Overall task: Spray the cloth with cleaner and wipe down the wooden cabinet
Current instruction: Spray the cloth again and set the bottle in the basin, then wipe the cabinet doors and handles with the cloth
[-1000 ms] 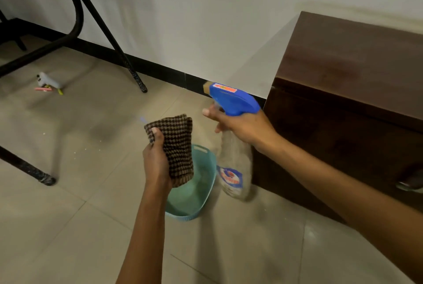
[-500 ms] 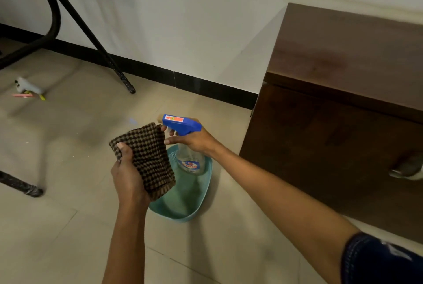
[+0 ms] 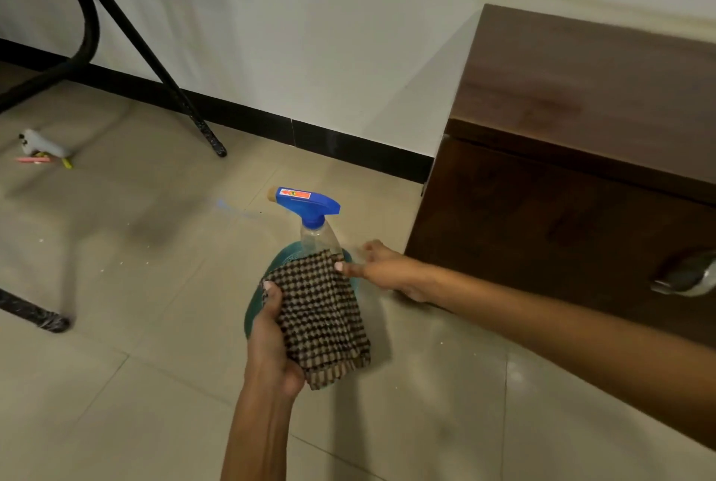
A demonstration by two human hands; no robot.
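My left hand (image 3: pixel 271 341) grips a brown-and-cream checked cloth (image 3: pixel 321 319), folded and held above the floor. Behind the cloth a clear spray bottle (image 3: pixel 315 234) with a blue trigger head stands upright in a teal plastic basin (image 3: pixel 253 312); the cloth hides the bottle's lower half. My right hand (image 3: pixel 381 269) is just right of the bottle with its fingers spread, a fingertip at the cloth's upper right corner, holding nothing. The dark wooden cabinet (image 3: pixel 573 186) stands at the right against the wall.
A metal handle (image 3: pixel 685 279) sticks out of the cabinet front at the right edge. Black metal frame legs (image 3: pixel 155 65) cross the upper left, with another leg end (image 3: pixel 35 315) at the left edge. A small grey toy (image 3: pixel 44 147) lies on the tiled floor.
My right hand lowered the spray bottle into the teal basin, let go of it and drew back to the right. My left hand kept the cloth, now in front of the bottle.
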